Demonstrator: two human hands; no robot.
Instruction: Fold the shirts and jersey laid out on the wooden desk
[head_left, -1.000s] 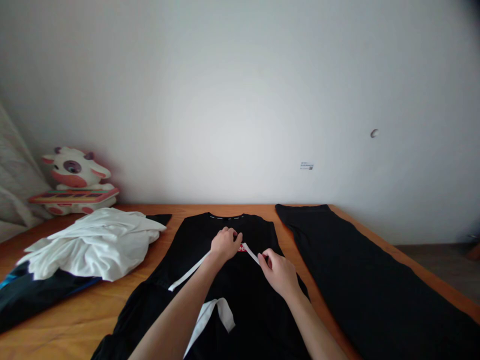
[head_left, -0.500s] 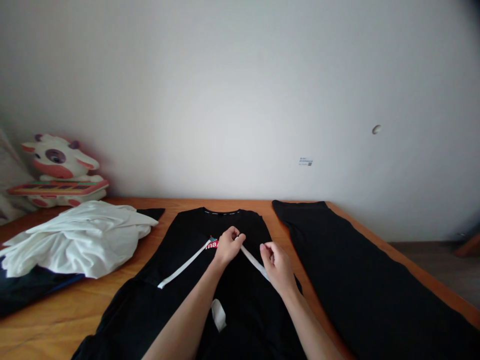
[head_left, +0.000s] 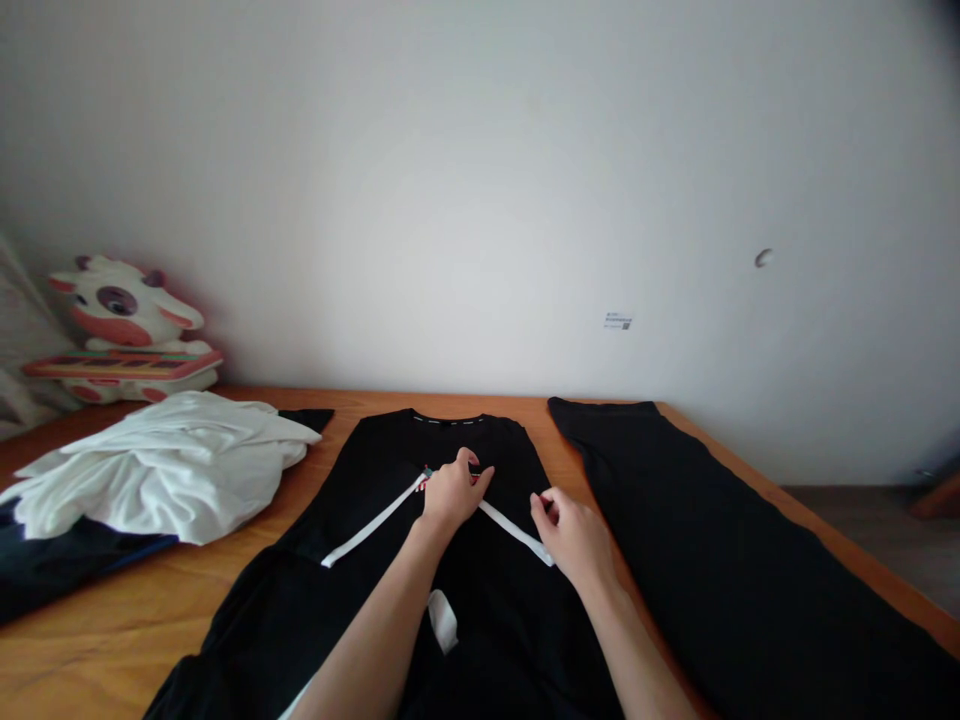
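Note:
A black shirt (head_left: 495,600) lies spread out, its neckline at the back and a small red and white print on its chest. Two flat white strips slant outward across it, the left strip (head_left: 373,520) and the right strip (head_left: 517,532). My left hand (head_left: 452,490) hovers over the print and partly hides it, thumb and fingers apart, at the upper end of the right strip. My right hand (head_left: 574,530) is beside that strip's lower end, near the shirt's right edge, with fingers curled toward the thumb; whatever they hold is too small to see.
A crumpled white cloth (head_left: 172,465) lies at the left over dark fabric (head_left: 67,565). Behind it stands a cow-shaped toy keyboard (head_left: 127,325). Black folded cloth (head_left: 712,540) covers the right side of the wooden table (head_left: 97,660). A wall (head_left: 465,200) rises behind.
My left hand has opened its fingers from a pinch and let go of the strip. My right hand has shifted slightly right, uncovering the right strip's lower end. The camera view has moved slightly.

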